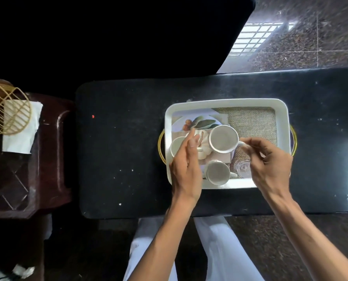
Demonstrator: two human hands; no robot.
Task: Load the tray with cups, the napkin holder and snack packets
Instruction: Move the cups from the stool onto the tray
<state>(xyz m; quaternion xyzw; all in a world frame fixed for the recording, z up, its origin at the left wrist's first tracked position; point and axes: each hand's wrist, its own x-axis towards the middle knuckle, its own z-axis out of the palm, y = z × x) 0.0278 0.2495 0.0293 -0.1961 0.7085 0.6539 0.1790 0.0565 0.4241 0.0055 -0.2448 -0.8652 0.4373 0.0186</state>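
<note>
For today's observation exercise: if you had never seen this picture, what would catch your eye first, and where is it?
First the white tray in the middle of the black table, with three white cups inside. Two bare hands work over it: the right hand pinches the handle of the largest cup, while the left hand hovers open above the leftmost cup. Far left, a gold wire napkin holder waits on a brown stool.
</note>
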